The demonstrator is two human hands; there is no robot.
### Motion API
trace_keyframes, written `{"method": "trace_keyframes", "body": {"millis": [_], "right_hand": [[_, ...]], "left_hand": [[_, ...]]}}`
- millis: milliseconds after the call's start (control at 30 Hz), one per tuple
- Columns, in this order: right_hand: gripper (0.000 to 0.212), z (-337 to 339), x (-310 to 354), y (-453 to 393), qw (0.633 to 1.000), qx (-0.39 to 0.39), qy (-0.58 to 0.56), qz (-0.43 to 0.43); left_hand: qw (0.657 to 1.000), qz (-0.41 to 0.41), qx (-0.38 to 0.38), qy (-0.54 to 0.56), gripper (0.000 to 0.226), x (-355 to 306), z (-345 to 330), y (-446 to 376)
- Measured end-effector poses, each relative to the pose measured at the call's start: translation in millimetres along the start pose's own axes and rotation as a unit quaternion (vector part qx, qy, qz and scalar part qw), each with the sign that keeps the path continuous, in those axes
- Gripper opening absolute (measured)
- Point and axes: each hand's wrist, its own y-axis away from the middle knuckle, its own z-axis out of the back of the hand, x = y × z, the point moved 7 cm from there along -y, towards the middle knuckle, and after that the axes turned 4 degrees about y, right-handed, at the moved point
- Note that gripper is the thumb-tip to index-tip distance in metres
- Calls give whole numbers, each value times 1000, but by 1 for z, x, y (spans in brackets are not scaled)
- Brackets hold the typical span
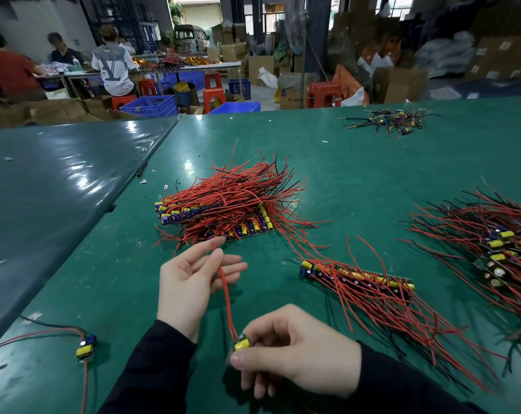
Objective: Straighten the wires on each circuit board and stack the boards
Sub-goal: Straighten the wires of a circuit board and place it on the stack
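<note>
My right hand [286, 351] pinches a small circuit board with a yellow part [241, 344] near the table's front edge. Its red wires [227, 297] run straight up from the board to my left hand [193, 282], which pinches them near their tips between thumb and fingers. A row of boards with red and black wires [357, 279] lies to the right of my hands. A larger heap of stacked boards with red wires [223, 210] sits just beyond my left hand.
A single loose board with wires [86, 346] lies at the front left. Another pile of boards [498, 243] fills the right edge, and a small tangle of parts [393, 121] lies far right. People work at tables beyond the green table [357, 174].
</note>
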Motion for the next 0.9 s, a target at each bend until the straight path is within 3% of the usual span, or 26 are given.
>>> {"method": "trace_keyframes", "body": {"millis": [33,167,300,433,567,800,900], "right_hand": [[3,2,0,0,1000,-12,-19,1],[20,10,-1,-2,997,-63,-49,0],[8,14,-3,-4,992,-92,-85,-8],[21,24,-5,-4,982,-149,-116,0],[23,38,-8,-3,974,-215,-70,5],[22,42,-11,-4,970,-236,-51,6],[22,45,-10,-3,971,-238,-32,9]], "left_hand": [[999,22,14,24,20,2,-1,0],[991,88,88,46,35,12,-12,4],[990,83,95,59,33,11,-14,4],[989,84,109,55,31,11,-15,6],[976,122,179,-1,36,17,-25,14],[987,24,144,-66,17,5,-27,14],[989,-8,120,-86,23,5,-27,15]]}}
